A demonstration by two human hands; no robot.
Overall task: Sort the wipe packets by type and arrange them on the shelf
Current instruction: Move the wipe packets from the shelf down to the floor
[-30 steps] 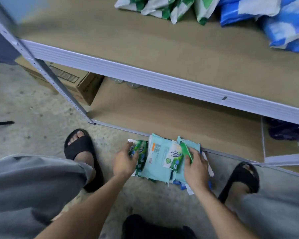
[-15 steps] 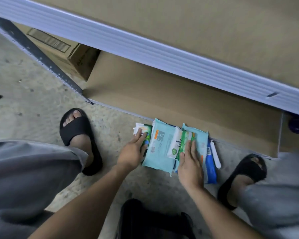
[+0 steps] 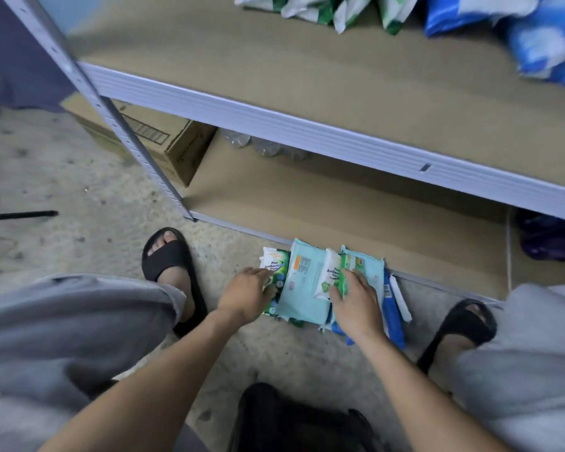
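A pile of wipe packets lies on the floor against the bottom shelf's (image 3: 340,210) front edge. My left hand (image 3: 245,295) grips the lower edge of a green pine packet (image 3: 274,261) at the pile's left. A large teal packet (image 3: 302,288) lies beside it. My right hand (image 3: 356,298) holds a green-and-white packet (image 3: 328,272) lying on a second teal packet (image 3: 369,265). Blue packets (image 3: 392,314) stick out at the pile's right. On the upper shelf (image 3: 307,70), green-and-white packets (image 3: 323,8) stand at the back, with blue ones (image 3: 535,34) to their right.
The shelf's metal post (image 3: 111,119) slants down at the left, with a cardboard box (image 3: 163,138) behind it. My feet in black sandals (image 3: 170,259) flank the pile. A black bag (image 3: 291,419) lies between my knees. Purple items (image 3: 548,236) sit on the bottom shelf's right.
The view has tilted back up, showing the upper shelf's packets again. My left hand's fingers have curled onto the green packet. My right hand stays on the middle packet.
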